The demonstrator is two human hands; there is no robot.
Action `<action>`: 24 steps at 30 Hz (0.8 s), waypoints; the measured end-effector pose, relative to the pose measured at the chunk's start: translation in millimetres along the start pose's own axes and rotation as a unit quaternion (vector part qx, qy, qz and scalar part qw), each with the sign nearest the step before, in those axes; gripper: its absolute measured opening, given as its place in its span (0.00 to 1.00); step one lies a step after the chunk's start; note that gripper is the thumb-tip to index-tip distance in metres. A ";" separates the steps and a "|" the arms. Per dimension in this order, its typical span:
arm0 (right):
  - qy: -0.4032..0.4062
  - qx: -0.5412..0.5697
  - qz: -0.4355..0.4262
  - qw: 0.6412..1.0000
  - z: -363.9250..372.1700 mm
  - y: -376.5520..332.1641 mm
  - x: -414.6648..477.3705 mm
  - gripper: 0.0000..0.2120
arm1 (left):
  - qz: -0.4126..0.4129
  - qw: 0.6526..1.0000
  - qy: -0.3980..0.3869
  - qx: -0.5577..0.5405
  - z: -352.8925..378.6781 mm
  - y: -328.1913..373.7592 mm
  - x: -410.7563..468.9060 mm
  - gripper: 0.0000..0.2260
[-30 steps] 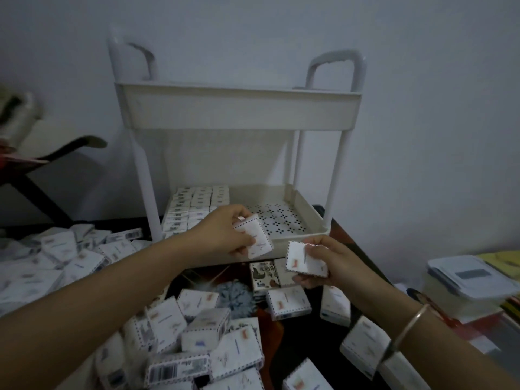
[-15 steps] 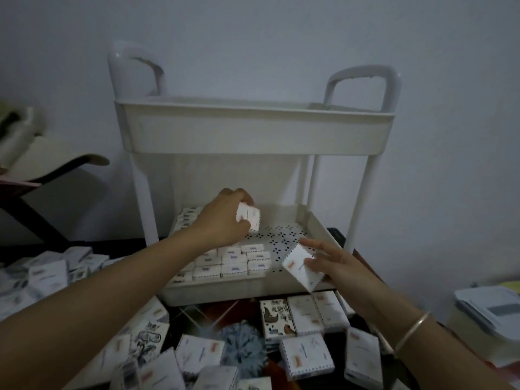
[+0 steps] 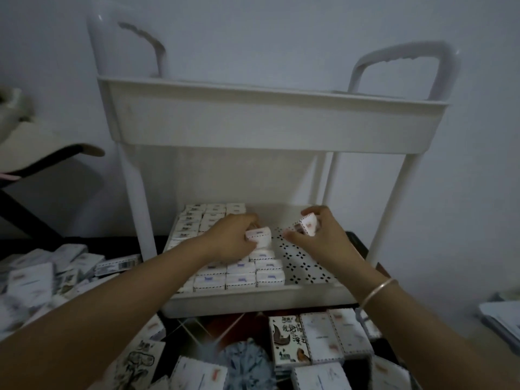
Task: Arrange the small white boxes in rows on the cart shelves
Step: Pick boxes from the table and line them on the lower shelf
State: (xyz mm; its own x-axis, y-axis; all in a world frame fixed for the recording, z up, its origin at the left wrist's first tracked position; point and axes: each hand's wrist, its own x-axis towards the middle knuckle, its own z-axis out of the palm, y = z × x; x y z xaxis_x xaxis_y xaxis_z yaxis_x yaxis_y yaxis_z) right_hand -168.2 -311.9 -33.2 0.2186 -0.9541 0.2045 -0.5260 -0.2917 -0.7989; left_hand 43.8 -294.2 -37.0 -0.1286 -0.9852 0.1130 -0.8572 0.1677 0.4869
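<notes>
A white two-tier cart (image 3: 253,130) stands against the wall. Its lower shelf (image 3: 306,266) has a perforated floor, bare on the right. Rows of small white boxes (image 3: 239,273) fill the shelf's left part. My left hand (image 3: 228,237) reaches into the shelf and grips a small white box (image 3: 260,236) at the right edge of the rows. My right hand (image 3: 318,235) is over the bare perforated floor and holds another white box (image 3: 306,225) tilted on edge. Both hands are under the upper tray.
Loose white boxes (image 3: 36,277) lie heaped on the dark surface at the left. More boxes (image 3: 332,336), some with printed drawings, lie in front of the cart. A dark chair (image 3: 42,161) stands at far left. Pale containers (image 3: 501,319) sit at the right edge.
Both hands have moved from in front of the cart into the lower shelf, each carrying a box. The view has come closer to the cart.
</notes>
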 end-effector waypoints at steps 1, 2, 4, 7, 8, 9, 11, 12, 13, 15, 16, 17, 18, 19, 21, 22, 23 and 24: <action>0.011 -0.008 0.001 1.000 2.6 -1.5 5.2 0.25 | 0.010 1.000 -0.012 0.005 0.7 -1.8 0.2 0.11; 0.021 -0.010 0.001 1.000 5.7 -2.9 9.7 0.21 | 0.017 1.000 -0.021 0.008 0.9 -2.8 0.5 0.11; 0.019 -0.006 -0.005 1.000 11.3 -5.1 18.6 0.14 | 0.031 0.999 -0.033 0.016 1.2 -3.1 1.4 0.12; -0.009 -0.012 -0.033 0.999 14.0 -13.0 24.7 0.12 | 0.048 0.997 -0.038 0.052 2.3 -1.5 1.9 0.14; -0.012 -0.043 -0.046 0.998 14.0 -14.6 25.8 0.14 | 0.050 0.997 -0.038 0.055 2.3 -1.1 1.9 0.14; -0.013 -0.084 -0.055 0.995 14.3 -16.1 26.6 0.17 | 0.050 0.997 -0.037 0.052 2.2 -1.2 1.6 0.15; -0.010 -0.112 -0.061 0.992 14.8 -18.4 26.9 0.20 | 0.051 0.997 -0.031 0.046 1.6 -1.0 -0.2 0.16; -0.005 -0.094 -0.057 0.994 16.5 -17.1 27.9 0.20 | 0.051 0.998 -0.022 0.042 1.3 -1.5 -1.3 0.15; 0.008 -0.065 -0.049 0.997 18.1 -15.4 29.1 0.20 | 0.049 0.998 -0.011 0.035 1.0 -2.2 -2.6 0.15; 0.057 -0.001 -0.029 0.998 23.4 -12.0 33.9 0.17 | 0.039 0.999 0.009 0.015 -0.1 -3.7 -5.7 0.14; 0.069 0.025 -0.023 0.997 27.1 -11.3 36.2 0.16 | 0.036 0.999 0.016 0.011 -0.4 -4.2 -7.4 0.13; 0.061 0.043 -0.018 0.997 31.8 -10.0 38.8 0.15 | 0.035 0.999 0.018 0.013 -0.6 -4.4 -9.0 0.13; 0.032 0.057 -0.017 0.998 37.3 -8.3 40.7 0.14 | 0.035 0.999 0.018 0.019 -0.8 -4.5 -10.6 0.13; -0.008 0.061 -0.020 0.998 42.8 -6.3 42.0 0.13 | 0.037 0.999 0.018 0.024 -1.2 -4.6 -12.0 0.14; -0.094 0.040 -0.037 0.994 51.6 -3.0 41.5 0.13 | 0.042 0.998 0.022 0.039 -1.9 -4.8 -15.6 0.15; -0.123 0.027 -0.046 0.991 54.4 -1.6 41.0 0.12 | 0.044 0.997 0.024 0.050 -2.2 -4.6 -18.1 0.15; -0.141 0.017 -0.051 0.989 55.8 -0.4 40.3 0.12 | 0.047 0.997 0.025 0.057 -2.5 -4.1 -20.8 0.15; -0.151 0.009 -0.053 0.987 56.5 0.4 40.2 0.12 | 0.051 0.997 0.026 0.058 -3.0 -3.1 -23.7 0.15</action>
State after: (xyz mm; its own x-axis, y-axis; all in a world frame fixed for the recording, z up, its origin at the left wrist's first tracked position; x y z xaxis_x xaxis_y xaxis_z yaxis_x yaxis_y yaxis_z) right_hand -113.2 -346.6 -57.2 0.5092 -0.8533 0.1117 -0.4724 -0.3857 -0.7925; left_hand 51.0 -271.3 -38.5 -0.1941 -0.9597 0.2034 -0.8936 0.2585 0.3671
